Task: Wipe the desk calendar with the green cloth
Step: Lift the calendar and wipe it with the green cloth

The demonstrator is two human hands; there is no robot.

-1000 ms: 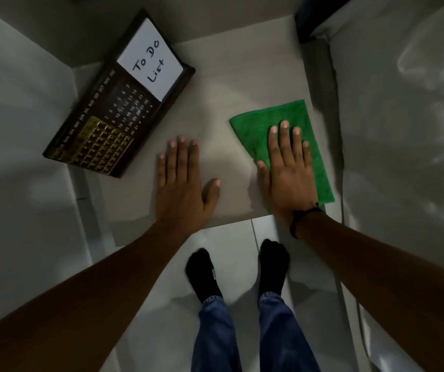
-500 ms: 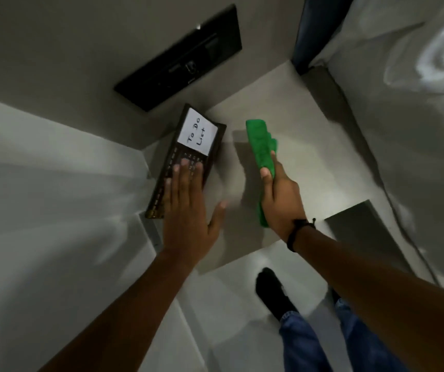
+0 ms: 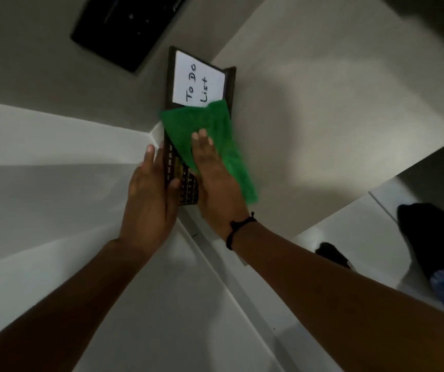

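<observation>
The dark desk calendar [image 3: 171, 84] leans in the corner of the pale desk, with a white "To Do List" note [image 3: 198, 81] on its upper part. The green cloth [image 3: 183, 130] lies spread over the calendar's middle. My right hand [image 3: 212, 178] presses flat on the cloth, fingers pointing up. My left hand [image 3: 148, 194] grips the calendar's lower left edge, thumb on its gold-lettered face [image 3: 188, 189]. The cloth hides the calendar's middle section.
A black panel [image 3: 124, 28] is set in the wall above the calendar. The pale desk top [image 3: 322, 116] spreads to the right, with its front edge at lower right. White wall surfaces lie to the left. My socked feet [image 3: 424, 237] stand on the floor at right.
My right hand carried the green cloth from the desk top onto the calendar and laid it flat there. My left hand moved from hovering over the calendar to gripping its lower left edge.
</observation>
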